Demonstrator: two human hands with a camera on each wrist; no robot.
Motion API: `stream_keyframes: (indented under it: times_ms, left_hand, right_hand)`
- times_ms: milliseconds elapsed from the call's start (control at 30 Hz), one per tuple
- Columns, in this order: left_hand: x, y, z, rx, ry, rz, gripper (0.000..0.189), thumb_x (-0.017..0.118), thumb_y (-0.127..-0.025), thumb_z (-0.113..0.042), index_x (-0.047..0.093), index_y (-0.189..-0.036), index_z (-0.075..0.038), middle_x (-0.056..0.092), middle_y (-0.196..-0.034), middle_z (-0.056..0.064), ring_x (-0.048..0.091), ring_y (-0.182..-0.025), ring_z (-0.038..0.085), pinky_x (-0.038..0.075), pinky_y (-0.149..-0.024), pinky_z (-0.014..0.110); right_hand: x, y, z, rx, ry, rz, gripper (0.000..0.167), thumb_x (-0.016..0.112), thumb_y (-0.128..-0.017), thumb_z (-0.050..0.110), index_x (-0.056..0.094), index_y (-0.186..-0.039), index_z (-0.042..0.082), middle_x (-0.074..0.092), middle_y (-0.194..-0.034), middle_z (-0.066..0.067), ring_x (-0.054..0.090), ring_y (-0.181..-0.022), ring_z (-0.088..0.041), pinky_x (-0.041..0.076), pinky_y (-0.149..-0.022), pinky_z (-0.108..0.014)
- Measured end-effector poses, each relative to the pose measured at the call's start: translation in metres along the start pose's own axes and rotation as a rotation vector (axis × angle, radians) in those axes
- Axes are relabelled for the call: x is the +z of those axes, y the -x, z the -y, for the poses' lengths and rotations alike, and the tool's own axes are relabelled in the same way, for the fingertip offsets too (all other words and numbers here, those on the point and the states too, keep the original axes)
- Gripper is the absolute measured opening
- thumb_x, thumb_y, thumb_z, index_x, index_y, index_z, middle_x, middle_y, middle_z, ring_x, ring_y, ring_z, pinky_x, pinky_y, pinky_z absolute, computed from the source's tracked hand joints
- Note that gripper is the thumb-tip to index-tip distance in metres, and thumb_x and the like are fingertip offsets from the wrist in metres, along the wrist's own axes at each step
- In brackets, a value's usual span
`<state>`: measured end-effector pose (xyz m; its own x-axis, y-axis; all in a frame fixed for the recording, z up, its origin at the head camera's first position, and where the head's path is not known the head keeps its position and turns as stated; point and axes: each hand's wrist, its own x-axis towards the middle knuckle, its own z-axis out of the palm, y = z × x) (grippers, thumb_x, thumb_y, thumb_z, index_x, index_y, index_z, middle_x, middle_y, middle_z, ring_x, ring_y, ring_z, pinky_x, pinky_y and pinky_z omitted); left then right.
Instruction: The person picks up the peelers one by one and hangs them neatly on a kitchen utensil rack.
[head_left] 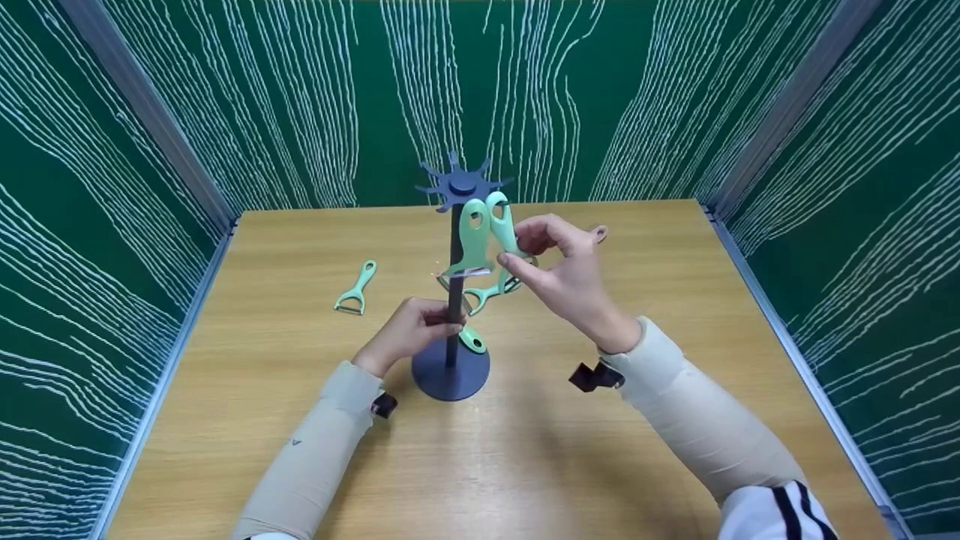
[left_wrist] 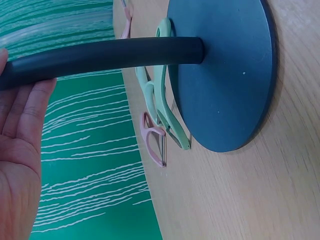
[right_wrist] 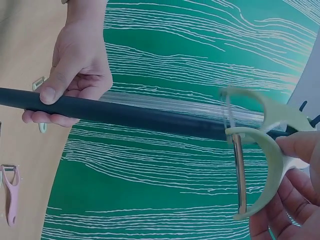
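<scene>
A dark stand (head_left: 461, 185) with a round base and a ring of hooks on top stands upright on the table. My left hand (head_left: 411, 330) grips its pole (left_wrist: 110, 57) low down, thumb and fingers around it. From a front hook hangs a green peeler (head_left: 472, 240), blade end down. Just right of it, my right hand (head_left: 562, 262) pinches a second green peeler (head_left: 501, 225) between thumb and fingers, its holed handle end up near the hooks. In the right wrist view, the blade of this held peeler (right_wrist: 272, 165) overlaps the hanging one.
On the wooden table (head_left: 300, 420), a green peeler (head_left: 358, 289) lies left of the stand. More green peelers (head_left: 484, 296) lie behind and beside the base. A pink peeler (left_wrist: 152, 140) rests near them, and a pink handle (head_left: 598, 233) shows behind my right hand. Green walls (head_left: 517, 97) enclose the table.
</scene>
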<state>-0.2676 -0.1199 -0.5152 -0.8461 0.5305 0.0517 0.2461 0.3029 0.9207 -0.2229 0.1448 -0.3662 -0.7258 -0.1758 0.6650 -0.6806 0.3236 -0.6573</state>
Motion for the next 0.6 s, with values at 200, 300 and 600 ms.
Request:
stream_keyframes:
  times_ms: [200, 300, 600]
  left_hand:
    - [0.0, 0.0, 0.001, -0.002, 0.0, 0.0, 0.021, 0.074, -0.104, -0.011, 0.083, -0.122, -0.016, 0.081, -0.125, 0.01, 0.078, -0.117, 0.023, 0.06, -0.109, 0.048]
    - [0.0, 0.0, 0.002, 0.013, -0.003, -0.003, 0.02, 0.074, -0.103, -0.011, 0.083, -0.122, -0.013, 0.081, -0.124, 0.014, 0.078, -0.116, 0.024, 0.061, -0.107, 0.047]
    - [0.001, -0.001, 0.005, 0.063, 0.019, 0.0, 0.018, 0.075, -0.102, -0.008, 0.082, -0.118, -0.008, 0.081, -0.121, 0.011, 0.078, -0.113, 0.025, 0.062, -0.105, 0.045]
  right_hand:
    - [0.0, 0.001, 0.001, 0.003, 0.001, 0.006, 0.027, 0.088, -0.088, 0.0, 0.073, -0.109, -0.006, 0.075, -0.094, -0.016, 0.067, -0.085, -0.018, 0.047, -0.098, -0.031]
    - [-0.002, 0.001, -0.001, -0.008, -0.001, -0.001, 0.028, 0.089, -0.087, -0.001, 0.073, -0.109, -0.007, 0.075, -0.093, -0.018, 0.067, -0.085, -0.021, 0.046, -0.097, -0.027]
    - [-0.012, 0.006, -0.016, -0.017, 0.045, -0.029, 0.036, 0.092, -0.082, 0.001, 0.073, -0.111, -0.008, 0.075, -0.094, -0.02, 0.064, -0.087, -0.011, 0.051, -0.082, -0.02]
